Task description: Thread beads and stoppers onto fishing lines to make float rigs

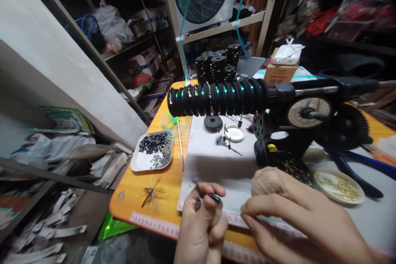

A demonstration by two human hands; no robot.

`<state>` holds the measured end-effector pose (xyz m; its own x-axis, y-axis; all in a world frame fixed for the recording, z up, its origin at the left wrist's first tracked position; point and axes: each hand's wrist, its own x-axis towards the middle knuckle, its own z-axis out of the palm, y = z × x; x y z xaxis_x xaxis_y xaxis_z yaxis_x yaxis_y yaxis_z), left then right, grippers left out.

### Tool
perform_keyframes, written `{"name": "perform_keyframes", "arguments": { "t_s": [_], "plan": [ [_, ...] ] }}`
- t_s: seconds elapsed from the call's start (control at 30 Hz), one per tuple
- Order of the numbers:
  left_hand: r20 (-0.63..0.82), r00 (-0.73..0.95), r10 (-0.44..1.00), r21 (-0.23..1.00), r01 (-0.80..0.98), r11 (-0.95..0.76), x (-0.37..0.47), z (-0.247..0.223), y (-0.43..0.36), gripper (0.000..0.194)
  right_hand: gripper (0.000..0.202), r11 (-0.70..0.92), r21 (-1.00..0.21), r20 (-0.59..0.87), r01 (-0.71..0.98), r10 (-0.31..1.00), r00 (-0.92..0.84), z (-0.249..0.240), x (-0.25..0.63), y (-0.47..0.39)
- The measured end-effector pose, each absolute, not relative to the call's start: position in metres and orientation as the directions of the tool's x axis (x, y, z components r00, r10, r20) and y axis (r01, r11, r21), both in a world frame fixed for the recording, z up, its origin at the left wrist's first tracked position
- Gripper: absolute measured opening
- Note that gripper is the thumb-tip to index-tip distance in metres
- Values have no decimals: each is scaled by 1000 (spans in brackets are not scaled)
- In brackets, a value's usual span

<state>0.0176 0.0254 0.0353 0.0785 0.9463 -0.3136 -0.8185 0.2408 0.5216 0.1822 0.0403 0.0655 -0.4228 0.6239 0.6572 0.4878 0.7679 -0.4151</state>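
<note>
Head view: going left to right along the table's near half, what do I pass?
White tray of small black and grey pieces → thin wooden stick → left hand pinching a small black tube → right hand → white dish of gold beads.

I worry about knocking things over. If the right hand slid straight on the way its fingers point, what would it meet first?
Probably the left hand, which pinches a small black piece: the right hand points leftward at it across bare white paper. Depth is uncertain.

Small black tube (214, 198), tilted, pinched above white sheet edge
</note>
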Motion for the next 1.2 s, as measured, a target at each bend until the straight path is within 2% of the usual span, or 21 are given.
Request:
{"name": "perform_keyframes", "arguments": {
  "t_s": [0.13, 0.47, 1.2],
  "plan": [
    [-316, 123, 941, 464, -845, 267, 22, 33, 22, 25, 17, 775, -410, 663, 480, 615, -427, 64, 182, 42],
    [-438, 130, 890, 388, -865, 317, 30, 35, 19, 26, 15, 759, -446, 683, 473, 631, -368, 63, 180, 42],
    [-487, 192, 852, 286, -886, 364, 35, 37, 17, 26, 15, 761, -459, 716, 458, 622, -316, 67, 178, 41]
  ]
}}
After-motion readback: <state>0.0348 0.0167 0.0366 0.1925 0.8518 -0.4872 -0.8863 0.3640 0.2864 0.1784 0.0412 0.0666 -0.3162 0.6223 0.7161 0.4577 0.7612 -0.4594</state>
